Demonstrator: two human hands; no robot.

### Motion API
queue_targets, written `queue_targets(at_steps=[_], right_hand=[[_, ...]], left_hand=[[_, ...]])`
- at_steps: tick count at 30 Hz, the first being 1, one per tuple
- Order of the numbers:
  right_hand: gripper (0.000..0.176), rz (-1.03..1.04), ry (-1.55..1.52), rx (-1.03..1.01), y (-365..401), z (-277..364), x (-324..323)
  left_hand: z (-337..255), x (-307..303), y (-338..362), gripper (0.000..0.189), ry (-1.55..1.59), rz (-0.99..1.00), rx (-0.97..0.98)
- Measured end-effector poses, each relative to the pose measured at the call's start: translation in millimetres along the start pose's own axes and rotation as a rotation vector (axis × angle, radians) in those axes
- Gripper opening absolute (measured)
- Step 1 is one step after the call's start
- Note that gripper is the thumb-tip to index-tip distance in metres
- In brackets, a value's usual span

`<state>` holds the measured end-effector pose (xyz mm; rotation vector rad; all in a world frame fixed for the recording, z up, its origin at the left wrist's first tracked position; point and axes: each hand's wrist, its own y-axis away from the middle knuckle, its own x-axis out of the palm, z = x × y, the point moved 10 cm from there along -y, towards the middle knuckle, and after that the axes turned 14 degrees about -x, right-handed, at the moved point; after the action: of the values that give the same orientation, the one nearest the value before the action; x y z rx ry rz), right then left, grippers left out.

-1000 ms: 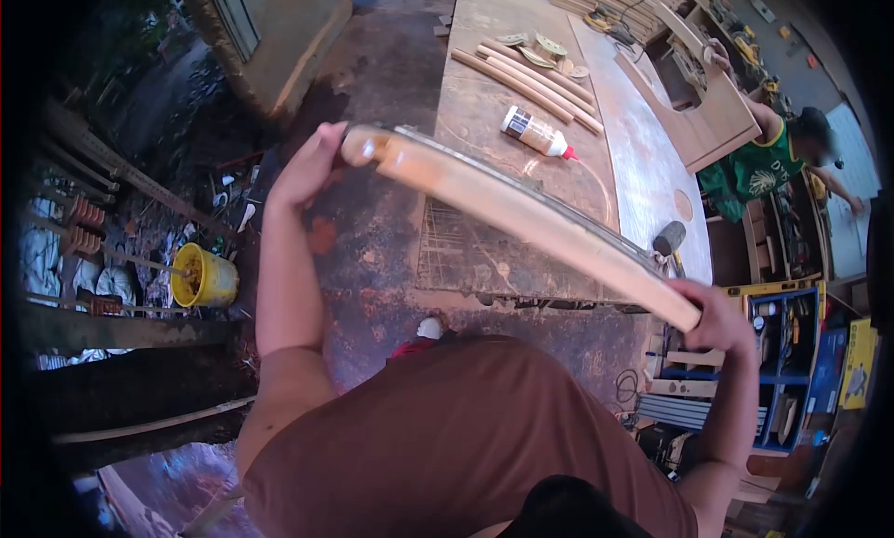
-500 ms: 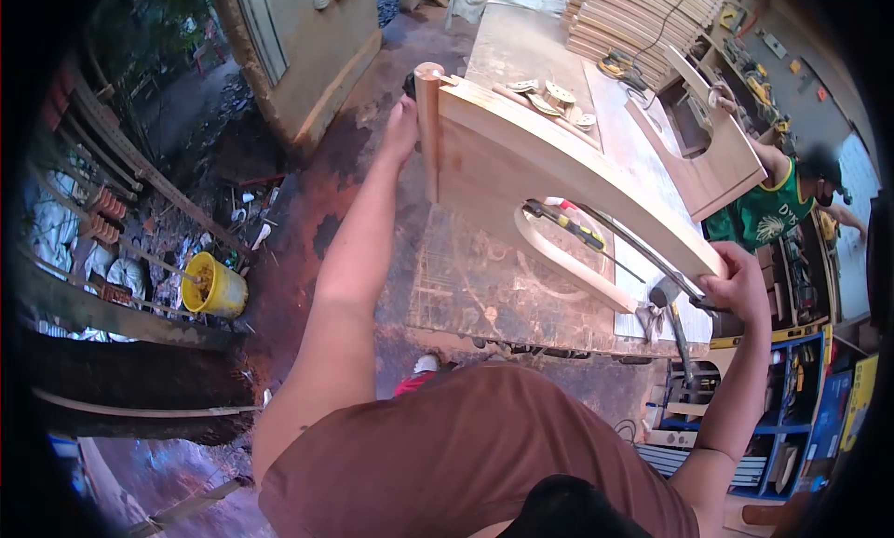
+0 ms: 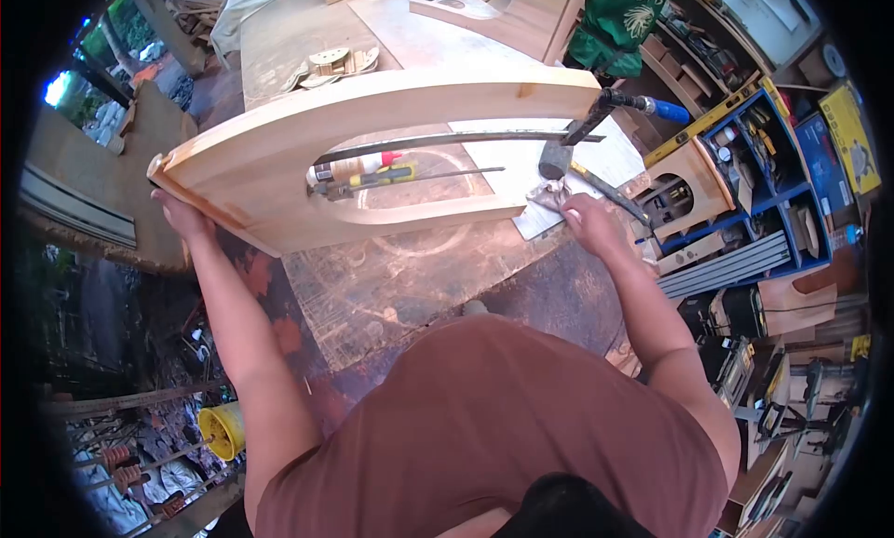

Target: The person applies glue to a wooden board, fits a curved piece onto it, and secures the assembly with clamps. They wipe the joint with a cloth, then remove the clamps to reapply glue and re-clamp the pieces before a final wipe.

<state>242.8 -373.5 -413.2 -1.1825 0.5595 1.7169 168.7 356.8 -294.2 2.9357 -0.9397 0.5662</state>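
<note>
Right hand [image 3: 598, 226] has dropped to the rag [image 3: 549, 195], grasp unclear; left hand [image 3: 184, 216], arm outstretched, grips wooden panel [image 3: 237, 180].

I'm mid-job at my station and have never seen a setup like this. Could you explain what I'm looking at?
There is no machine here: a person works with bare hands, seen by a camera worn on the head, looking forward and down. The left hand is at the left end of a curved wooden piece and seems to steady it, though its grip is partly hidden. The right hand is at a crumpled cloth; whether it grips it, I cannot tell. A clamp with a blue handle is at the wood's right end. Through the wood's opening show a bottle and a screwdriver. On the table there is also a mallet.
</note>
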Motion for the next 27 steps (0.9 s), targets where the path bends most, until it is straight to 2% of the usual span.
queue_targets(at_steps=[2,3,4,5,6,7,8,9,10,11,12,14,15,17,19,22,25,27], right_hand=[[0.025,-0.162,0.159,-0.3,-5,20,5],[0.038,-0.115,0.114,-0.311,-13,14,19],[0.047,-0.093,0.138,-0.331,-24,14,25],[0.054,-0.1,0.213,-0.347,-33,5,38],[0.06,-0.081,0.287,-0.354,-40,0,49],[0.063,-0.038,0.292,-0.3,-45,-16,64],[0.059,-0.076,0.322,-0.342,-48,-32,77],[0.05,-0.026,0.329,-0.314,-54,-33,79],[0.041,0.025,0.342,-0.267,-56,-36,76],[0.03,0.02,0.256,-0.274,-55,-42,70],[0.021,0.015,0.171,-0.269,-57,-43,62],[0.017,0.501,-0.107,-0.027,-43,-23,54],[0.017,0.495,-0.1,-0.036,-44,4,36],[0.024,0.576,-0.585,0.017,-27,79,28],[0.028,0.418,-0.537,-0.377,-60,192,-13],[0.027,0.013,-0.303,-0.782,-99,378,-85],[0.024,-0.312,0.102,-1.143,-124,528,-115],[0.019,-0.282,0.341,-1.14,-159,585,-99]], left_hand=[[7,1,-5,0.075,-0.037,-0.006,-0.05],[10,-12,-12,0.074,-0.069,-0.024,-0.099],[8,-28,-21,0.075,-0.316,-0.192,0.002],[10,-43,-33,0.075,-0.501,-0.26,0.042],[0,-32,-14,0.075,-0.556,-0.248,-0.028],[12,-40,-29,0.071,-0.455,-0.205,0.013],[17,-42,-20,0.071,-0.222,-0.252,-0.138],[19,-32,-23,0.071,-0.027,-0.092,-0.058],[33,-45,-44,0.069,-0.035,-0.084,0.013],[13,-28,-13,0.07,-0.041,-0.067,-0.026],[9,-25,-13,0.075,-0.056,-0.043,0.031],[-6,-15,0,0.072,-0.033,-0.024,0.087],[-6,-16,-2,0.072,-0.025,-0.028,0.095],[-5,-19,-4,0.062,-0.133,-0.068,0.124],[-8,-16,-4,0.056,-0.135,-0.029,0.146],[-14,-5,1,0.049,-0.092,0.062,0.198],[-5,-2,-8,0.047,-0.061,0.136,0.203],[-7,-1,-3,0.05,-0.158,0.162,0.179]])
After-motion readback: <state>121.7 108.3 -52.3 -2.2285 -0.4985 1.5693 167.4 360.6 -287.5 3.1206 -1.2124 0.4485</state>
